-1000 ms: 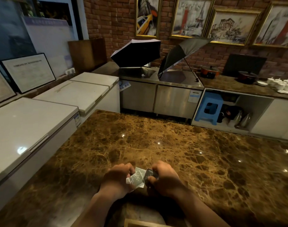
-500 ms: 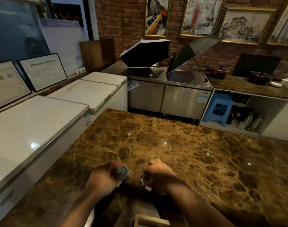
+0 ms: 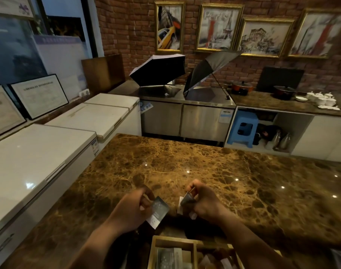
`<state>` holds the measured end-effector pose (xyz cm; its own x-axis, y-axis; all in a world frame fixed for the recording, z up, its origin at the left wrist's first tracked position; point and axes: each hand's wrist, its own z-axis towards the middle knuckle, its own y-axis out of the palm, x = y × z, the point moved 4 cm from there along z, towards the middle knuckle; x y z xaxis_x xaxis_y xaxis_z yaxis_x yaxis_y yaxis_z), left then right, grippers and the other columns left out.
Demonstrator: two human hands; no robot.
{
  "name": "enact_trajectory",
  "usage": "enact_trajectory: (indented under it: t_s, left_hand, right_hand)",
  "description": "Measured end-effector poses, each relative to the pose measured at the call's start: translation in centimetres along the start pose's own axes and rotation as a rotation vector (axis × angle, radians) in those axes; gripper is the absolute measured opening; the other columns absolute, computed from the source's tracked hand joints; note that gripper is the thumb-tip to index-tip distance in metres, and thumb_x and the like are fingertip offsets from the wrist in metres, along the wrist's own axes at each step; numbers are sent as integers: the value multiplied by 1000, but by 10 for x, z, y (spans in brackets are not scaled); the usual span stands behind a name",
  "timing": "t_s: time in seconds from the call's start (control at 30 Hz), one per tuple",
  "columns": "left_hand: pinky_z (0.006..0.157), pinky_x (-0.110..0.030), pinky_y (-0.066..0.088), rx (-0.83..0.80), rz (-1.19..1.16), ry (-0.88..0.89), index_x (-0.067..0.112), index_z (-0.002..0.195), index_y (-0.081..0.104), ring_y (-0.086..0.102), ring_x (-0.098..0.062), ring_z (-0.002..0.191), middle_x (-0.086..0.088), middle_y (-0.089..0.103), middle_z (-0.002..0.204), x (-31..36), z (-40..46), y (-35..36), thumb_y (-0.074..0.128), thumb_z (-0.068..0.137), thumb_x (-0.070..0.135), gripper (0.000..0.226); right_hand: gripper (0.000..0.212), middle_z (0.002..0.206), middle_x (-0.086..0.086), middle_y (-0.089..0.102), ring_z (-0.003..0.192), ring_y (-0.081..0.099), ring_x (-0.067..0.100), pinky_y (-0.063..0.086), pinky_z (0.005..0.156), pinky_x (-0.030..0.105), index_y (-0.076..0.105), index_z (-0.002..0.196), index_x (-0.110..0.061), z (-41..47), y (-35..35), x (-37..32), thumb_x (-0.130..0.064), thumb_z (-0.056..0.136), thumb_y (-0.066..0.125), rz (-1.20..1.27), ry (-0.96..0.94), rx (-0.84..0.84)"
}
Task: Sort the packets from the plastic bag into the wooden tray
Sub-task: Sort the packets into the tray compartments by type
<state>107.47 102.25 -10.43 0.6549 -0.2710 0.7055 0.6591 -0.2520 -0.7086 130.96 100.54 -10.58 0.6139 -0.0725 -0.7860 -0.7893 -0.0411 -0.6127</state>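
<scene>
Two bare arms come up from the bottom of the picture. The left hand (image 3: 133, 209) has no glove, no ring and no watch. The right hand (image 3: 205, 203) is bare too. Both wrists are bare, and both forearms are bare as far down as they show. No sleeve shows on the left arm. At the bottom right corner, beside the right arm, there is a small bit of grey cloth (image 3: 340, 259). It may be a sleeve, but it is hard to tell.

Glossy marble counter (image 3: 185, 164), pale wooden tray (image 3: 154, 247), shiny plastic packet (image 3: 159, 209), rough brick wall (image 3: 130, 30)
</scene>
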Motion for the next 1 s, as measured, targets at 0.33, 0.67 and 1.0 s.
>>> enact_trajectory:
  t_s: [0.33, 0.67, 1.0]
  left_hand:
    - [73, -30, 60, -158, -59, 5, 27, 95, 63, 71, -8, 80, 2, 73, 84, 28, -54, 37, 73, 85, 12, 20]
    - [73, -18, 51, -205, 275, 48, 42, 95, 62, 61, 1, 89, 21, 64, 97, 33, -86, 69, 78, 82, 29, 25]
    - [82, -30, 59, -44, -18, 62, 43, 109, 63, 66, 4, 91, 22, 70, 99, 33, -85, 52, 73, 86, 39, 26]
  right_hand:
    - [42, 100, -3, 66, 83, 69, 11, 59, 60, 21, 61, 112, -25, -54, -10, 2, -17, 78, 85, 39, 123, 102]
    - [18, 101, 11, 66, 76, 63, 7, 55, 67, 12, 65, 108, -2, -87, 6, 5, 4, 91, 61, 36, 6, 87]
    - [29, 99, -7, 62, 84, 62, 1, 50, 68, 7, 66, 107, -17, -99, 28, -4, 3, 85, 69, -33, -73, -8]
